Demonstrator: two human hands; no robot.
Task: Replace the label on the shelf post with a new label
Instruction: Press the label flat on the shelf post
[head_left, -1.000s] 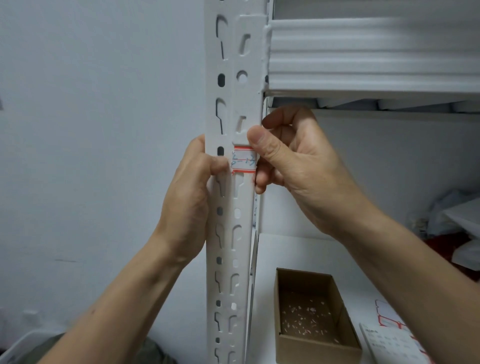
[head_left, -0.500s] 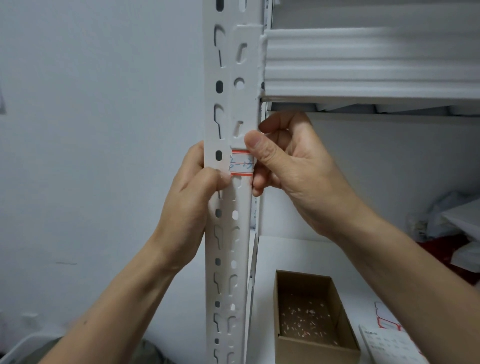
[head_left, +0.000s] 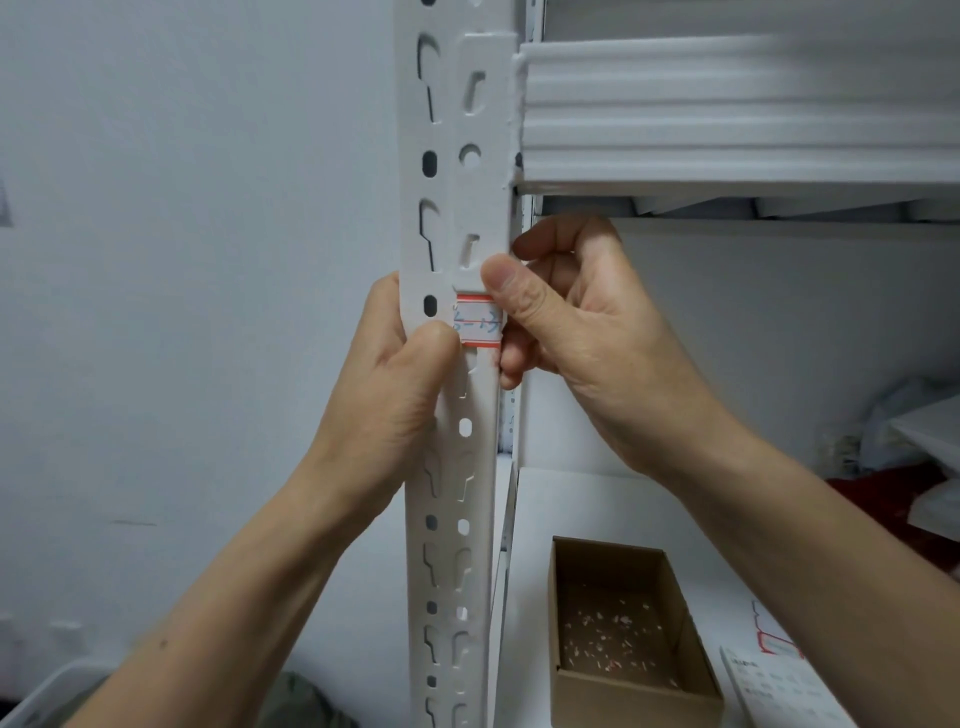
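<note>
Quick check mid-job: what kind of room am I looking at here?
Probably a storeroom or stock area. A white slotted steel shelf post carries a handwritten red-edged label, a small cardboard box sits on the lower shelf, and bagged goods lie further right.

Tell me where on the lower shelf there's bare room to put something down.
Free: the white shelf behind the cardboard box, up to the back wall, and the narrow strip between the box and the post. Crowded: the right side, with bags and a red item, and the front right, where label sheets lie.
</note>
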